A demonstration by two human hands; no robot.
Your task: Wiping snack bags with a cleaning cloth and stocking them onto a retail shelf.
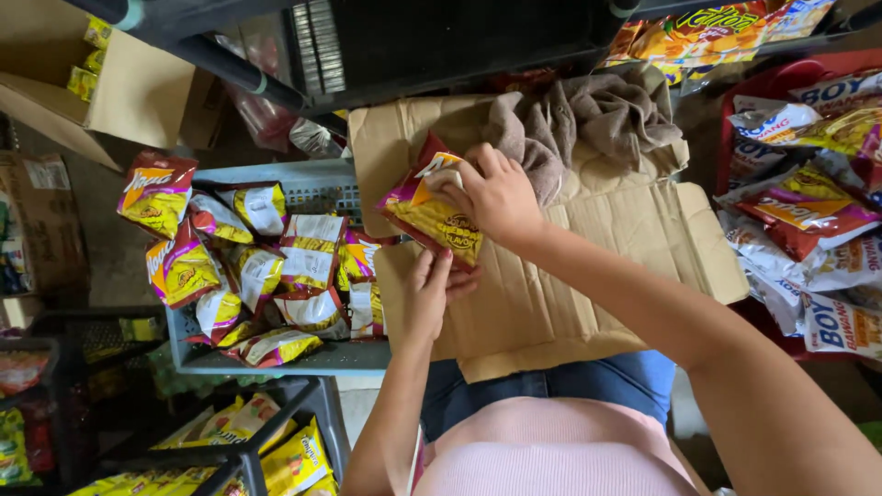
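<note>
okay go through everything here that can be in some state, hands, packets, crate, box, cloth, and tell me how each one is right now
right hand: closed on the top of the snack packet
left hand: fingers at the packet's lower edge
snack packet: sealed, held tilted above the cardboard sheet
cardboard sheet: flattened, lying across the lap
grey crate: holds a heap of similar packets
brown cloth: crumpled
cardboard box: open

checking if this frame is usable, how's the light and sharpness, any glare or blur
Head view: even, soft daylight, sharp on the right hand and the snack packet it holds with the left hand; mild sheen on the foil packets in the grey crate; the shelf underside at top is dark with little detail; wide-lens stretch at the edges, and the pink shirt at the bottom is slightly soft.
</note>
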